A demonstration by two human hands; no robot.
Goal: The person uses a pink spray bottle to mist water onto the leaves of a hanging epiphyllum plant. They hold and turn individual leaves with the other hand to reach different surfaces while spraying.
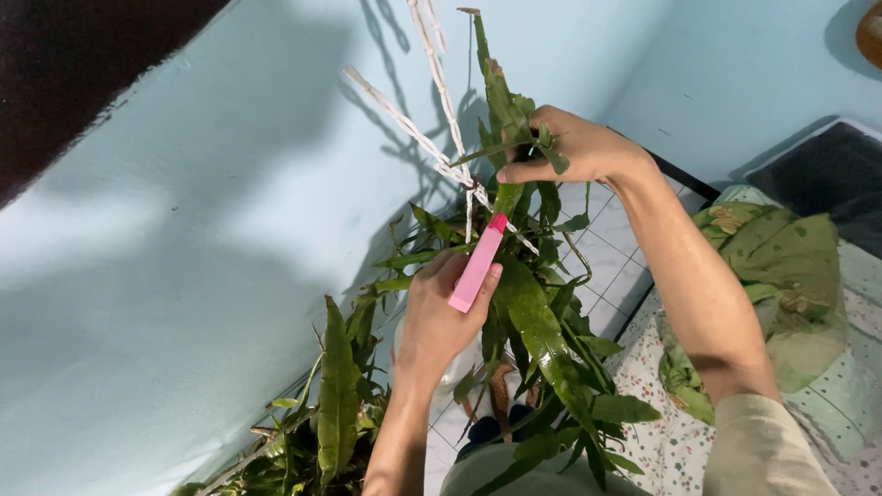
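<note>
A hanging plant with long green leaves (pixel 537 321) fills the middle of the view, hung from white cords (pixel 441 92). My right hand (pixel 570 147) pinches a tall upright leaf stem (pixel 496 92) near the cords. My left hand (pixel 441 317) holds a pink utility knife (pixel 478 262) with its tip pointed up at the base of that stem, just under my right hand's fingers.
A light blue wall (pixel 184 230) stands close behind the plant. White floor tiles (pixel 611 266) show below. A green cloth bundle (pixel 781 266) lies on a floral sheet (pixel 671 441) at right. More leaves (pixel 335 404) spread at the lower left.
</note>
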